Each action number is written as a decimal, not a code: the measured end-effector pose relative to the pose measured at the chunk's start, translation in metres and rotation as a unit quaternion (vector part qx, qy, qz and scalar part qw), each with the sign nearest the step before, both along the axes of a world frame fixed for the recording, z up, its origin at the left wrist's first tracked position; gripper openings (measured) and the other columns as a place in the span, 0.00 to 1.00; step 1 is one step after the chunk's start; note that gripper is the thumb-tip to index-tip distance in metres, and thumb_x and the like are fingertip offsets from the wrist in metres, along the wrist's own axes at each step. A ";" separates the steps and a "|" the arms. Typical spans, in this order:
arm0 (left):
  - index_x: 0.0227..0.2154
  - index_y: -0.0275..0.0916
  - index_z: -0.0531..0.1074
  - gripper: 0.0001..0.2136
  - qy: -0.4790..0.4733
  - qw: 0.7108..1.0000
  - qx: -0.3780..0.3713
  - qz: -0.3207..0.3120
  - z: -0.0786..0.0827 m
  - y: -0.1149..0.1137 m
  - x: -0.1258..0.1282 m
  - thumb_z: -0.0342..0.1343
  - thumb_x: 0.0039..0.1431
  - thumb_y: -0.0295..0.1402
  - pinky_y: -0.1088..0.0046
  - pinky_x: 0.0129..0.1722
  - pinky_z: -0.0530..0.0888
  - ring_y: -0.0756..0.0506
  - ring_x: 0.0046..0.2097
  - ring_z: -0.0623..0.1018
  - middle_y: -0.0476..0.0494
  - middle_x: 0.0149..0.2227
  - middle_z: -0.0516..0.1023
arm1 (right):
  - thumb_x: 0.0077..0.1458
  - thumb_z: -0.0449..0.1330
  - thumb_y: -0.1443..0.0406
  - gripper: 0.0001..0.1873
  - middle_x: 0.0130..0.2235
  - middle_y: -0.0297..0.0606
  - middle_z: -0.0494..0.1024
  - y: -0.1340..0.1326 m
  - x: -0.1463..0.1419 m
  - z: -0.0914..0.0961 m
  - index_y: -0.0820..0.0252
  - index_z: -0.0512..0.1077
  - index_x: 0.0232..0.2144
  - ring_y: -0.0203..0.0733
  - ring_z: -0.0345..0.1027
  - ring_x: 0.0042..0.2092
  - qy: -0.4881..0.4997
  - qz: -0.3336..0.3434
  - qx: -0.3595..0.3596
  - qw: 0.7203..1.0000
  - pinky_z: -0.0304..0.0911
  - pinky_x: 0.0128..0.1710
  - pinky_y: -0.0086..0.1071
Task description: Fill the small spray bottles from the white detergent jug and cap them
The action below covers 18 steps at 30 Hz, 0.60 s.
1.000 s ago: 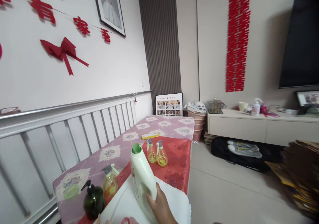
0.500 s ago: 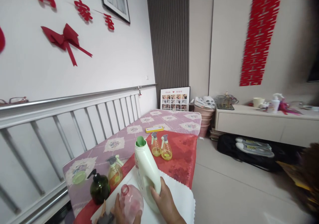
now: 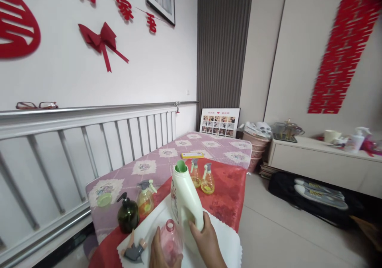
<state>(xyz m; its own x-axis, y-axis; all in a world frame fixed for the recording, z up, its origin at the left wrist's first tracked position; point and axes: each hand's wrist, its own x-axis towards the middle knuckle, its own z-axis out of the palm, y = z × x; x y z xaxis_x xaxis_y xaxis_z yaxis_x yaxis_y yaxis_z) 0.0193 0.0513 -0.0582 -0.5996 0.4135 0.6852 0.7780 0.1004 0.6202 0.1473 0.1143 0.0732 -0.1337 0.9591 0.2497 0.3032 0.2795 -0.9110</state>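
My right hand (image 3: 205, 236) grips the handle of a pale green detergent jug (image 3: 186, 204), which stands uncapped and nearly upright with a green spout in its mouth. Wrapped round a clear pink bottle (image 3: 170, 242) is my left hand (image 3: 158, 249); that bottle's neck is open at the top. The two containers are side by side over a white scalloped mat (image 3: 222, 236). A grey and peach spray head (image 3: 135, 252) lies on the mat, left of my left hand. Beyond it stand a dark green pump bottle (image 3: 128, 215) and a yellow spray bottle (image 3: 145, 200).
Two small yellow spray bottles (image 3: 207, 183) stand on the red cloth (image 3: 231, 184) behind the jug. A yellow box (image 3: 192, 155) and a green cap (image 3: 104, 199) lie on the purple tablecloth (image 3: 143, 167). A white railing (image 3: 98, 148) borders the table's left side.
The view has swung left, so everything sits further right. More of the spray head shows beside my left hand. Both hands keep their holds on the bottle and jug.
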 end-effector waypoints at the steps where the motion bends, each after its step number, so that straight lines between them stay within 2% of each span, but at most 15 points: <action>1: 0.61 0.31 0.55 0.37 -0.003 1.000 0.001 -0.002 0.000 0.001 0.000 0.53 0.47 0.42 0.61 0.43 0.80 0.34 0.50 0.78 0.28 0.54 0.73 | 0.50 0.56 0.56 0.17 0.40 0.46 0.81 -0.002 -0.002 0.002 0.56 0.64 0.41 0.53 0.77 0.42 0.001 -0.010 -0.002 1.000 0.72 0.42 0.41; 6: 0.62 0.31 0.52 0.40 -0.001 0.999 -0.045 -0.024 0.000 -0.002 -0.002 0.55 0.44 0.36 0.57 0.51 0.77 0.33 0.55 0.76 0.27 0.56 0.72 | 0.50 0.55 0.56 0.16 0.37 0.43 0.82 0.003 -0.010 0.016 0.56 0.68 0.39 0.53 0.77 0.40 0.003 -0.015 -0.001 1.000 0.71 0.41 0.41; 10: 0.63 0.33 0.50 0.42 0.009 0.999 -0.053 -0.008 0.002 -0.003 -0.001 0.56 0.43 0.35 0.56 0.51 0.77 0.33 0.55 0.76 0.28 0.57 0.72 | 0.50 0.54 0.55 0.17 0.37 0.46 0.82 0.017 -0.008 0.032 0.59 0.71 0.38 0.55 0.76 0.41 0.006 -0.024 0.004 1.000 0.70 0.41 0.42; 15: 0.63 0.29 0.49 0.41 -0.013 0.997 -0.076 -0.022 0.009 -0.005 0.003 0.53 0.43 0.32 0.55 0.52 0.75 0.33 0.57 0.74 0.25 0.58 0.70 | 0.49 0.57 0.54 0.20 0.38 0.43 0.82 0.025 0.015 0.062 0.59 0.73 0.41 0.54 0.75 0.40 -0.003 -0.019 0.016 1.000 0.70 0.39 0.41; 18: 0.62 0.29 0.49 0.40 -0.041 0.993 -0.101 -0.040 0.014 -0.008 0.004 0.53 0.43 0.30 0.53 0.55 0.73 0.33 0.58 0.73 0.24 0.59 0.68 | 0.48 0.60 0.53 0.21 0.33 0.39 0.81 0.026 0.035 0.086 0.59 0.74 0.40 0.50 0.74 0.35 -0.015 0.003 0.018 1.000 0.68 0.34 0.36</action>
<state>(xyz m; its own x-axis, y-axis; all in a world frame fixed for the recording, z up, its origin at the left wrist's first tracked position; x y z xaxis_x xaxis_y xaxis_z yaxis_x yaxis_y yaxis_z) 0.0230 0.0428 -0.0439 -0.6093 0.5871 0.5330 0.7361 0.1690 0.6554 0.1821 0.1400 0.1589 -0.1480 0.9486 0.2796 0.3276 0.3138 -0.8912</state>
